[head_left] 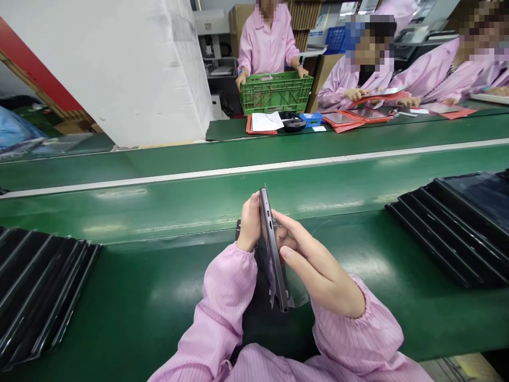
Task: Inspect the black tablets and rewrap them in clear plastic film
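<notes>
A thin dark device stands on edge between my hands, its side with small ports facing up. Clear plastic film hangs about its lower end. My left hand grips the device from the left near its far end, most fingers hidden behind it. On the other side my right hand has its thumb and fingers against the device or its film, the fingers partly bent. Beneath both lies a black flat item on the green work surface, partly covered by my sleeves.
Black, plastic-wrapped flat items lie in overlapping rows at left and right. A white divider strip crosses the green surface. Beyond it, a person holds a green crate; other people sit by red folders. A large white pillar stands at left.
</notes>
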Tool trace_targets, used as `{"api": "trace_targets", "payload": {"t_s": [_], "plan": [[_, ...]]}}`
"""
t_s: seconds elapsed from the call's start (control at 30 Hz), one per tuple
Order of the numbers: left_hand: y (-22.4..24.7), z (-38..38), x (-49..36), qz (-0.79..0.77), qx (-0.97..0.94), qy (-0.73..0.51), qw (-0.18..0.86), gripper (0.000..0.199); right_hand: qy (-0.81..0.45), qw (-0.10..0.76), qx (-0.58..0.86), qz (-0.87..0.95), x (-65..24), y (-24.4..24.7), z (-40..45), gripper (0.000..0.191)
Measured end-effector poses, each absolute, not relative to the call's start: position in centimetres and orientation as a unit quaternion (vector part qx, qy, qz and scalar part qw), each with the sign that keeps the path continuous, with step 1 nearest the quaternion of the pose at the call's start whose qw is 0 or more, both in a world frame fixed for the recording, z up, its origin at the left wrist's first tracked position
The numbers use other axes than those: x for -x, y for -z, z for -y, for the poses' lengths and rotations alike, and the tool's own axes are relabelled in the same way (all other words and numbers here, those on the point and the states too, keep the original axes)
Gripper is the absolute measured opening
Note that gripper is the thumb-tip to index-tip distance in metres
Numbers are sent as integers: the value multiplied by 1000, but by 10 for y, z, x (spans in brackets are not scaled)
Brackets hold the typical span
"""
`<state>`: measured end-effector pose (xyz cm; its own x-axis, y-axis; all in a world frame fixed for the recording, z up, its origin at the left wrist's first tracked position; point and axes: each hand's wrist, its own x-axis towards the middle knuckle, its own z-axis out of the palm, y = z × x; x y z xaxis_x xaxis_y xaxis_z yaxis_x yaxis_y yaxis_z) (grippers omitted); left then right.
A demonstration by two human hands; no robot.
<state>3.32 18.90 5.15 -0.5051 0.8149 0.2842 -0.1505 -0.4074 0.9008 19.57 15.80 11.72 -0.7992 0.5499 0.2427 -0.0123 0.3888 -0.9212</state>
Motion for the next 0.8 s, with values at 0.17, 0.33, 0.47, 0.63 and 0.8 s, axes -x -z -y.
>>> {"api": "trace_targets", "payload": {"t_s": [0.17, 0.33, 0.47, 0.63, 0.8], "plan": [[-51, -189, -33, -442, -384, -749, 309, 63, -535, 273, 168, 782, -195, -117, -158, 47], [-53, -188, -33, -439, -381, -751, 312, 62, -541, 273, 168, 778, -196, -118, -157, 48], [-54, -188, -33, -441, -380, -751, 312, 61, -547, 273, 164, 774, -195, -117, -158, 48], [-55, -187, -34, -439, -382, -752, 310, 63, -545, 277, 164, 774, -196, -116, -158, 48], [-58, -186, -37, -437, -375, -755, 313, 63, -553, 277, 166, 768, -196, -117, -159, 48]]}}
